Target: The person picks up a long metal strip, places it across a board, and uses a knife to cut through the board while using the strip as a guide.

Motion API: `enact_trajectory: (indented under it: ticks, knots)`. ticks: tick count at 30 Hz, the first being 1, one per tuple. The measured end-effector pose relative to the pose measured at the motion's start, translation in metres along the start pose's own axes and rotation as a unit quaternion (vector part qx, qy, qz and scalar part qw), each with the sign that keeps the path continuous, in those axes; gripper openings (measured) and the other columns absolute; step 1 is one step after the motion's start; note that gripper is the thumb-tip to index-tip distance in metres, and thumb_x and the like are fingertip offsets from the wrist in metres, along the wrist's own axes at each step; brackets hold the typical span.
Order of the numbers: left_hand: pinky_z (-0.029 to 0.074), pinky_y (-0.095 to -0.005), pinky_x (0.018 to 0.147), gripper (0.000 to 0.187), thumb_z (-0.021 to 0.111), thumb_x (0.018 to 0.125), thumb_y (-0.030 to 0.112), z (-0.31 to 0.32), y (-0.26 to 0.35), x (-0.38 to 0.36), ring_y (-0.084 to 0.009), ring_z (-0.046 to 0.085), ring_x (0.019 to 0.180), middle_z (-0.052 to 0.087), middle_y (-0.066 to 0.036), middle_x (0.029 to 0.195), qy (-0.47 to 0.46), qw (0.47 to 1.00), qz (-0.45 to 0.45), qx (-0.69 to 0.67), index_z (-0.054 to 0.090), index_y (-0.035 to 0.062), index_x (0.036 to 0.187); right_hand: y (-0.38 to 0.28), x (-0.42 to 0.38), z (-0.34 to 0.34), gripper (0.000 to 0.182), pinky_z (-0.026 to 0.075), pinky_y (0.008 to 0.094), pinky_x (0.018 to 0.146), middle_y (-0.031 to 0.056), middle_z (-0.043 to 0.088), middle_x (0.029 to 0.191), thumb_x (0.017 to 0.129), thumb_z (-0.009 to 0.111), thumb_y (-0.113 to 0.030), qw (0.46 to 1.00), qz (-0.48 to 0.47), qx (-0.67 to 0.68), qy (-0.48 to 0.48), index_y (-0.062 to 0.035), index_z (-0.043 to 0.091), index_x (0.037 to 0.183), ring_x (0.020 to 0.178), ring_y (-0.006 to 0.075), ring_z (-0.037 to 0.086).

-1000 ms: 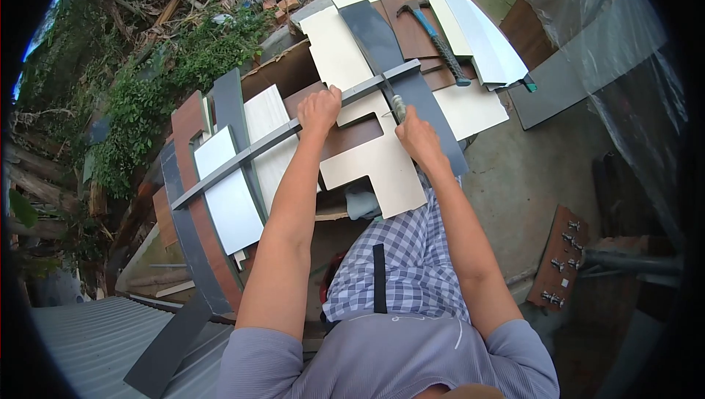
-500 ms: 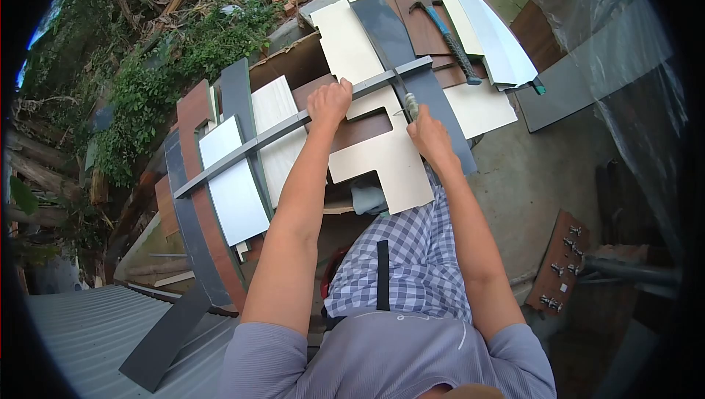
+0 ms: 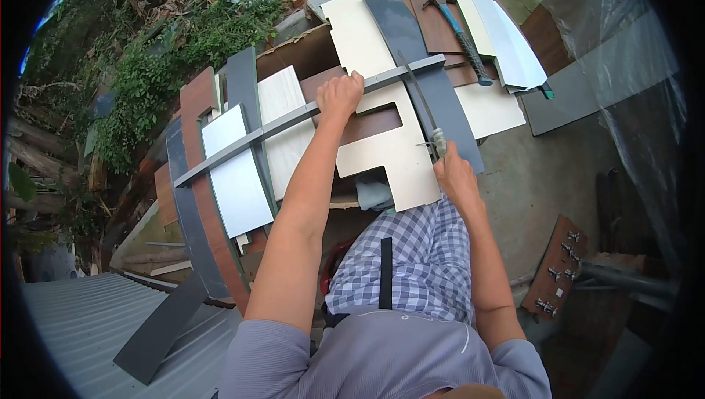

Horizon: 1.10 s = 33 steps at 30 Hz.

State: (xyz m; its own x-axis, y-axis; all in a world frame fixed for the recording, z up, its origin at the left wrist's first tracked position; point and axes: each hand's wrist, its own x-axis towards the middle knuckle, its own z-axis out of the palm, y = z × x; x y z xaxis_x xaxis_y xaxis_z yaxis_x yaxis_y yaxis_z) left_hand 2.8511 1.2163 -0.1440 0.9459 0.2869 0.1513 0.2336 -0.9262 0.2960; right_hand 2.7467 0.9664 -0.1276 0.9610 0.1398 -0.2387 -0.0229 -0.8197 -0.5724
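With the left hand (image 3: 339,96) clamped on the grey strip (image 3: 294,121), the right hand (image 3: 454,173) at 4 o'clock grips a saw (image 3: 420,98) whose cut looks unfinished, strip uncut through.

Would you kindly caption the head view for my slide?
Left hand pins a grey strip across panels while right hand holds a saw.

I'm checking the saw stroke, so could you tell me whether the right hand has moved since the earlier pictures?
Yes. The right hand has drawn back toward the person, away from the grey strip, pulling the saw with it.
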Motion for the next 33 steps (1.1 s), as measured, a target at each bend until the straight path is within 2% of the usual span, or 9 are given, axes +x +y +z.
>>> enact_trajectory:
  ticks: [3, 5, 8, 12, 14, 17, 20, 28, 33]
  knots:
    - [0.047, -0.046, 0.075, 0.053, 0.034, 0.088, 0.033, 0.0, 0.001, 0.001, -0.0397, 0.062, 0.073, 0.062, -0.025, 0.074, -0.007, 1.0, -0.001, -0.004, 0.066, -0.0023, 0.065, -0.016, 0.034, -0.004, 0.03, 0.04, 0.0556, 0.074, 0.0334, 0.057, 0.082, 0.08, 0.045, -0.017, 1.0, -0.009, 0.021, 0.011, 0.0028, 0.04, 0.102, 0.081, 0.0504, 0.054]
    - [0.047, -0.046, 0.076, 0.053, 0.033, 0.088, 0.033, 0.0, 0.001, 0.0, -0.0399, 0.062, 0.073, 0.062, -0.026, 0.075, -0.003, 1.0, -0.004, -0.007, 0.066, -0.0023, 0.065, -0.029, 0.065, 0.002, 0.026, 0.042, 0.0548, 0.075, 0.0305, 0.06, 0.084, 0.081, 0.046, -0.016, 0.998, -0.054, -0.015, 0.042, 0.002, 0.04, 0.099, 0.082, 0.0493, 0.056]
    - [0.047, -0.046, 0.076, 0.053, 0.032, 0.088, 0.033, 0.003, -0.001, 0.002, -0.0401, 0.062, 0.073, 0.062, -0.026, 0.075, 0.001, 1.0, -0.008, -0.005, 0.066, -0.0024, 0.066, -0.043, 0.082, 0.005, 0.025, 0.042, 0.0546, 0.075, 0.03, 0.06, 0.084, 0.081, 0.046, -0.015, 0.998, -0.047, -0.017, 0.05, 0.0016, 0.041, 0.099, 0.083, 0.0488, 0.057]
    - [0.047, -0.0458, 0.077, 0.054, 0.032, 0.088, 0.033, -0.003, 0.001, 0.001, -0.0401, 0.062, 0.074, 0.062, -0.025, 0.075, -0.016, 1.0, -0.011, -0.011, 0.066, -0.0025, 0.067, -0.025, 0.058, 0.006, 0.025, 0.042, 0.0547, 0.074, 0.0298, 0.06, 0.083, 0.081, 0.046, -0.015, 0.997, -0.052, -0.023, 0.049, 0.0017, 0.04, 0.099, 0.082, 0.0488, 0.057]
    - [0.047, -0.0457, 0.077, 0.054, 0.031, 0.088, 0.033, -0.002, 0.001, 0.001, -0.0403, 0.062, 0.075, 0.062, -0.025, 0.075, -0.022, 1.0, -0.007, -0.007, 0.066, -0.0026, 0.068, -0.012, 0.026, 0.003, 0.025, 0.04, 0.0547, 0.074, 0.0324, 0.057, 0.079, 0.082, 0.044, -0.017, 0.999, -0.035, 0.003, 0.022, 0.0019, 0.039, 0.098, 0.08, 0.0502, 0.054]
    - [0.047, -0.0459, 0.077, 0.054, 0.032, 0.088, 0.033, -0.004, 0.002, 0.0, -0.0405, 0.062, 0.076, 0.062, -0.025, 0.076, -0.025, 1.0, -0.01, -0.012, 0.066, -0.0026, 0.068, -0.007, -0.009, -0.001, 0.025, 0.042, 0.0548, 0.073, 0.0301, 0.06, 0.082, 0.082, 0.045, -0.014, 0.999, 0.008, -0.033, 0.003, 0.0017, 0.039, 0.101, 0.081, 0.0492, 0.057]
    - [0.046, -0.046, 0.077, 0.053, 0.032, 0.088, 0.033, -0.001, 0.002, -0.001, -0.0405, 0.061, 0.075, 0.062, -0.025, 0.076, -0.024, 1.0, -0.007, -0.01, 0.066, -0.0025, 0.068, -0.007, -0.008, -0.004, 0.026, 0.043, 0.055, 0.072, 0.0309, 0.06, 0.081, 0.082, 0.045, -0.014, 1.0, 0.001, -0.021, -0.004, 0.0019, 0.039, 0.1, 0.08, 0.049, 0.057]
    - [0.047, -0.0462, 0.077, 0.053, 0.033, 0.088, 0.034, 0.0, 0.001, 0.001, -0.0406, 0.061, 0.075, 0.063, -0.025, 0.076, 0.002, 1.0, 0.0, 0.003, 0.066, -0.0024, 0.067, -0.034, 0.069, 0.006, 0.026, 0.043, 0.0546, 0.074, 0.031, 0.06, 0.082, 0.081, 0.046, -0.015, 0.997, -0.057, -0.019, 0.055, 0.0014, 0.04, 0.1, 0.081, 0.0482, 0.057]
    - [0.047, -0.0464, 0.076, 0.053, 0.034, 0.088, 0.033, 0.003, -0.001, 0.001, -0.0405, 0.061, 0.073, 0.062, -0.025, 0.074, -0.003, 1.0, 0.002, 0.0, 0.066, -0.0025, 0.066, -0.018, 0.035, 0.003, 0.026, 0.043, 0.0553, 0.074, 0.0317, 0.06, 0.083, 0.081, 0.046, -0.015, 0.998, -0.046, -0.019, 0.037, 0.0018, 0.04, 0.1, 0.081, 0.0488, 0.057]
